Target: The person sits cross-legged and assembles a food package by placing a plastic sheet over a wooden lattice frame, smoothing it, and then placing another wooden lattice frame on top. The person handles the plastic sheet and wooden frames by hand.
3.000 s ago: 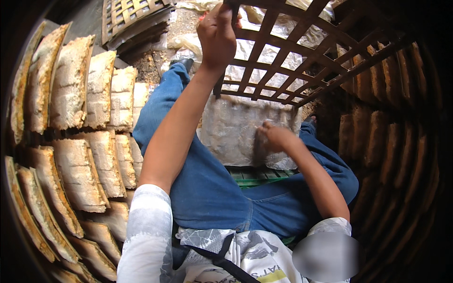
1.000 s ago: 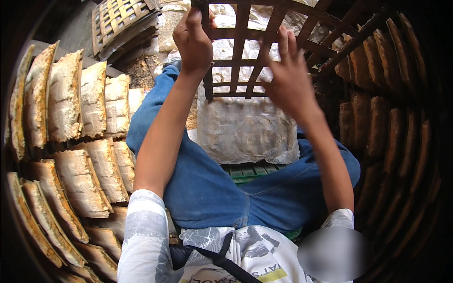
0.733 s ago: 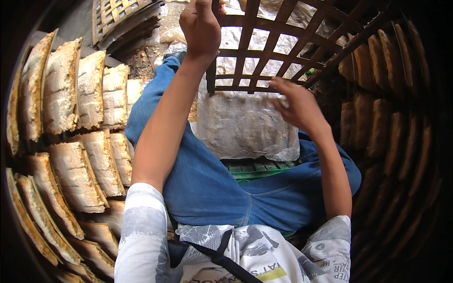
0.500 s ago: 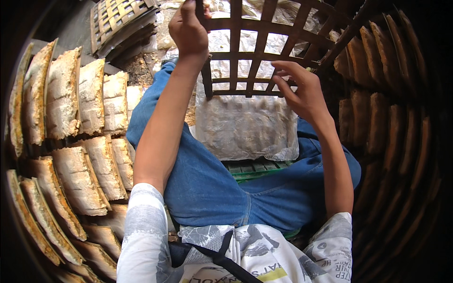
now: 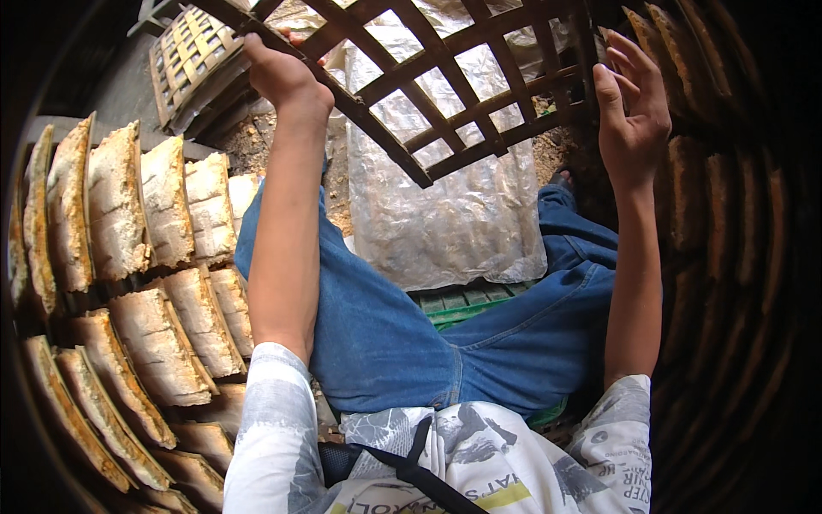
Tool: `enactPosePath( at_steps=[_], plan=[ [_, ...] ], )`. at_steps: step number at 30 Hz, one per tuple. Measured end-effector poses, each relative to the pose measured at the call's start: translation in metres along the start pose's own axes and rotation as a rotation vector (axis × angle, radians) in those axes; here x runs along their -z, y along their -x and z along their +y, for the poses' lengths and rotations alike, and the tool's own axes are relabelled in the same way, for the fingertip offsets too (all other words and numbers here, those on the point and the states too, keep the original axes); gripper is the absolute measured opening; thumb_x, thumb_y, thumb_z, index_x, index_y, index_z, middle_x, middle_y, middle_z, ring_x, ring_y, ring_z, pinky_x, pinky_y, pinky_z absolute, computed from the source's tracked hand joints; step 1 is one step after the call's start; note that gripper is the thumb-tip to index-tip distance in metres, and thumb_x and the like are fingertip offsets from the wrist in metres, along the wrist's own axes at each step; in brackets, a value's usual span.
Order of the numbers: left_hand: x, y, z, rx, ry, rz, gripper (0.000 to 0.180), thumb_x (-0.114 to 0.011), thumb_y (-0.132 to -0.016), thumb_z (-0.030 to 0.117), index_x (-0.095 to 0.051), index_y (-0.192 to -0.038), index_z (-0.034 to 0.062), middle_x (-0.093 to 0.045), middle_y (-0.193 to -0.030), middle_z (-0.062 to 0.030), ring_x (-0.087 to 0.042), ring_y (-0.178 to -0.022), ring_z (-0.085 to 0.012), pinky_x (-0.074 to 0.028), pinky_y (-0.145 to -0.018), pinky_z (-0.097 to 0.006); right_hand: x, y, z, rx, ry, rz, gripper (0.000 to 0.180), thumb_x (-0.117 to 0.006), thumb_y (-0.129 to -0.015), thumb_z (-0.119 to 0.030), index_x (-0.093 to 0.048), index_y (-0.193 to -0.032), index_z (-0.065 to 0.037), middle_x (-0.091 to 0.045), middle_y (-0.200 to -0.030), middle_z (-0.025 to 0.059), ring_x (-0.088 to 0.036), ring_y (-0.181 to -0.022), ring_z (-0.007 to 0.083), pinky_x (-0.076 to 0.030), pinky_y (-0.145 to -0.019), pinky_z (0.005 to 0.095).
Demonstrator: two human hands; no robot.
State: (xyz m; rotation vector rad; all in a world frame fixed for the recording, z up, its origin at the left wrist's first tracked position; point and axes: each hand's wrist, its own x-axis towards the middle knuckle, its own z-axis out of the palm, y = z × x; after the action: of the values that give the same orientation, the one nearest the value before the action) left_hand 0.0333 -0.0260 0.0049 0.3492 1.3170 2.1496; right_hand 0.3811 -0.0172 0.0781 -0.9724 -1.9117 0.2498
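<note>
My left hand grips the near left rim of a dark woven bamboo lattice tray and holds it up in front of me. My right hand is raised at the tray's right edge, its fingers spread and touching the rim. Below the tray a clear plastic sheet covers a slab between my knees, resting on a green crate. My legs are in blue jeans.
Rows of flat pale cakes stand on edge at my left. More dark stacked trays with cakes fill the right side. A second woven tray lies on the ground at the far left, beside bare dirt.
The lattice tray has tilted and swung to the right. My right hand has moved from the plastic-covered slab up to the tray's right edge. My left hand keeps its grip.
</note>
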Motion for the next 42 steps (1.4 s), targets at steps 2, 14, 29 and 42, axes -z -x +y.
enactPosePath(
  at_steps=[2,14,29,42],
  plan=[
    [-0.006,0.014,-0.001,0.015,-0.055,0.007,0.046,-0.034,-0.101,0.048,-0.057,-0.091,0.0097,-0.057,-0.077,-0.0027,-0.056,-0.070,-0.0192,-0.046,-0.058,-0.039,-0.001,0.007,0.005,-0.141,-0.034,-0.055,0.040,-0.069,-0.095,-0.018,-0.061,-0.133,-0.008,-0.065,-0.127,0.0111,-0.064,-0.117,0.0218,-0.054,-0.096,0.0359],
    [-0.041,0.066,-0.049,0.247,0.153,-0.147,0.044,-0.037,-0.103,0.051,-0.058,-0.100,0.0121,-0.059,-0.085,-0.0026,-0.060,-0.080,-0.0205,-0.050,-0.071,-0.041,-0.102,0.032,-0.050,0.074,0.066,-0.281,0.065,-0.075,-0.076,-0.021,-0.052,-0.133,0.000,-0.057,-0.129,0.0199,-0.052,-0.121,0.0359,-0.044,-0.098,0.0476],
    [-0.055,0.081,-0.045,0.407,0.223,-0.071,0.042,-0.036,-0.098,0.053,-0.053,-0.095,0.0152,-0.056,-0.081,-0.0007,-0.056,-0.071,-0.0200,-0.045,-0.060,-0.043,-0.111,0.031,-0.043,0.095,0.368,-0.439,0.105,-0.087,-0.059,-0.022,-0.037,-0.151,-0.023,-0.025,-0.150,0.0170,-0.036,-0.132,0.0418,-0.033,-0.100,0.0543],
    [-0.048,0.073,-0.019,0.445,0.381,-0.490,0.068,-0.033,-0.099,0.062,-0.046,-0.128,0.0022,-0.052,-0.135,-0.0207,-0.052,-0.126,-0.0342,-0.038,-0.107,-0.054,-0.061,-0.009,-0.046,0.173,0.010,-0.415,0.103,-0.083,-0.055,-0.022,-0.041,-0.148,-0.012,-0.029,-0.144,0.0228,-0.028,-0.137,0.0419,-0.033,-0.102,0.0594]
  ],
)
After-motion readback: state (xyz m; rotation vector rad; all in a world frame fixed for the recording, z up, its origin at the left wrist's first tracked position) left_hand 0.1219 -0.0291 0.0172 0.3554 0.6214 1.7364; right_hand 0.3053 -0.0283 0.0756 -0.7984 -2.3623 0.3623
